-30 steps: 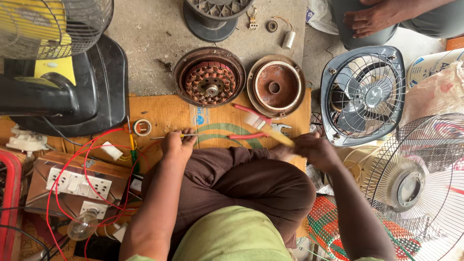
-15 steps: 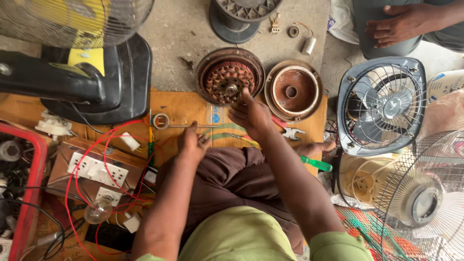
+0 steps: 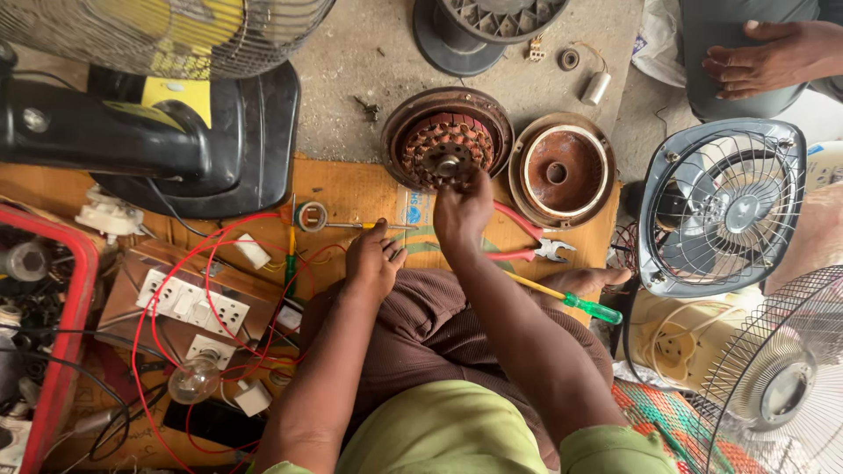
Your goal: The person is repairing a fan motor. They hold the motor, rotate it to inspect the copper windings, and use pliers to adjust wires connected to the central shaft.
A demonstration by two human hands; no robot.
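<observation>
While R hand (image 3: 463, 204) pinches at hub of wound stator (image 3: 446, 149) on floor, fingers closed on it, L hand (image 3: 372, 262) rests loosely curled on knee, empty. Red-handled pliers (image 3: 527, 239) just beside R wrist.

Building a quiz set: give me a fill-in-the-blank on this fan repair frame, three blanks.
1. The right hand reaches to the ____ winding of the motor stator.
2. The left hand rests on the person's ____.
3. The pliers on the cardboard mat have ____ handles.

Missing words: copper; knee; red
</observation>
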